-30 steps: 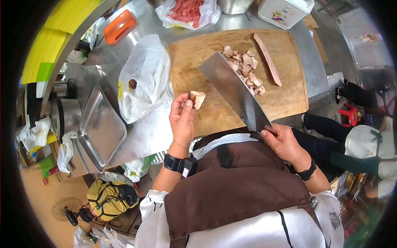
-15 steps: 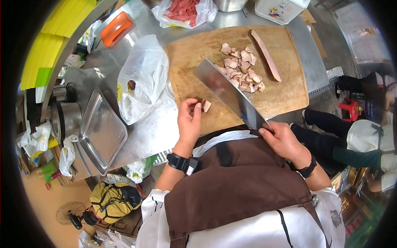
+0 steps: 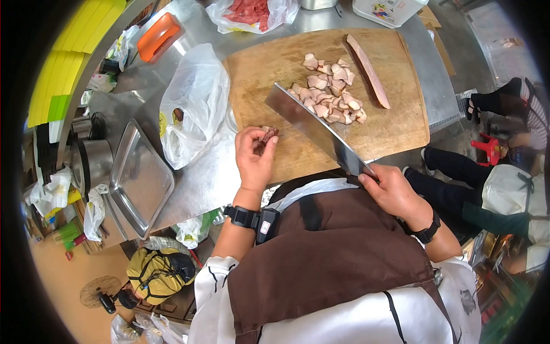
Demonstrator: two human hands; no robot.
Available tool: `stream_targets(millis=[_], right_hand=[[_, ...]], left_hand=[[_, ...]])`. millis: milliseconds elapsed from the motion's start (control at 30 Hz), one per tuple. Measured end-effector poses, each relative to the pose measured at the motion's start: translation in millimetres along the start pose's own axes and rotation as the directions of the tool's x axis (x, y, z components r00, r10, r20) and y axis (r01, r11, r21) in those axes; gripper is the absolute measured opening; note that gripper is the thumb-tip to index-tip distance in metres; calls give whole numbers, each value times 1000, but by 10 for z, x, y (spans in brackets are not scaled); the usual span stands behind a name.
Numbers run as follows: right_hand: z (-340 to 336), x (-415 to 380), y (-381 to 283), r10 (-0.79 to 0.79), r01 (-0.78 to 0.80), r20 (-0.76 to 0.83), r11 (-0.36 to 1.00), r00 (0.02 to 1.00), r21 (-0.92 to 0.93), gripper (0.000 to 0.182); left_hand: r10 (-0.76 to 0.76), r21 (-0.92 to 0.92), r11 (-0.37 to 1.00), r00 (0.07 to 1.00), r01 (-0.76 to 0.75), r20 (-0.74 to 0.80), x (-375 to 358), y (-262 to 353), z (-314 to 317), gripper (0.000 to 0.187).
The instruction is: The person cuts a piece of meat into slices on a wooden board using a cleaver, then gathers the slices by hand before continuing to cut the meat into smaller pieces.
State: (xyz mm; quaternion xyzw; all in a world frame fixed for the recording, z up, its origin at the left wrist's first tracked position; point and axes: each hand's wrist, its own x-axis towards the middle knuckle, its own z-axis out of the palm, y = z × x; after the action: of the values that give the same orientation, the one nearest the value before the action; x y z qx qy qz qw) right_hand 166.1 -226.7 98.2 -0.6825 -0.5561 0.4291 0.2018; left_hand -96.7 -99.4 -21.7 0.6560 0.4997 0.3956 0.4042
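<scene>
My left hand (image 3: 255, 157) is closed on a small dark reddish piece of meat (image 3: 268, 135) at the near left edge of the wooden cutting board (image 3: 258, 69). In my right hand (image 3: 392, 189) is the handle of a wide cleaver (image 3: 315, 129), its blade slanting up and left over the board. Beyond the blade lies a loose pile of pale meat slices (image 3: 332, 92) with darker rims. A long, uncut strip of meat (image 3: 368, 71) rests to the right of the pile.
Left of the board are a white plastic bag (image 3: 195, 109), a metal tray (image 3: 140, 178) and an orange object (image 3: 158, 37). Red meat (image 3: 249, 11) in a bag and a white tub (image 3: 389, 10) stand at the back. People are at the right and lower left.
My left hand has moved slightly left and up with the piece, which now shows its dark side. The cleaver has shifted a little left.
</scene>
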Motion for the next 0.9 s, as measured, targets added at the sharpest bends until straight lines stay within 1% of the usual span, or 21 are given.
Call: stream_targets(millis=[33,67,167,200,233,267,367,500,600,700,800,900], right_hand=[[-9,1,-7,-5,5,6,1000,1000,-11,19],[-23,3,-27,-10,11,14,999,1000,-40,18],[-64,12,-102,-35,40,41,992,999,-119,14],[-72,19,-115,-51,57,51,988,997,-142,13],[-73,25,-126,-65,75,61,983,996,-165,12],[-66,31,-138,-82,90,57,982,995,-165,11],[-54,55,-175,-124,134,63,971,990,-198,9],[-64,73,-253,-154,176,96,937,983,-302,11],[-94,76,-348,-170,205,124,905,978,-373,11],[-121,94,-450,-180,224,143,882,973,-414,12],[-136,114,-537,-174,230,165,873,971,-430,12],[-146,136,-596,-159,225,181,869,971,-441,12]], left_hand=[[-111,-192,976,994,105,-20,-17,-41,32,23],[-125,-233,966,992,114,-30,-46,-97,56,15],[-151,-73,987,986,145,-76,-155,-125,52,16],[4,78,997,992,6,-125,-140,-103,30,17],[163,233,964,975,-125,-148,-112,-54,-5,18],[318,382,891,937,-243,-146,-93,-29,-34,20],[311,264,918,950,-295,-19,-84,-63,-89,22],[364,290,894,931,-342,-23,-29,-66,-79,24],[379,354,861,925,-365,31,-29,-168,-122,27],[434,392,818,899,-422,62,-2,-137,-152,32],[400,357,845,914,-399,74,-51,-293,-178,34],[379,338,859,922,-384,83,-48,-317,-180,34]])
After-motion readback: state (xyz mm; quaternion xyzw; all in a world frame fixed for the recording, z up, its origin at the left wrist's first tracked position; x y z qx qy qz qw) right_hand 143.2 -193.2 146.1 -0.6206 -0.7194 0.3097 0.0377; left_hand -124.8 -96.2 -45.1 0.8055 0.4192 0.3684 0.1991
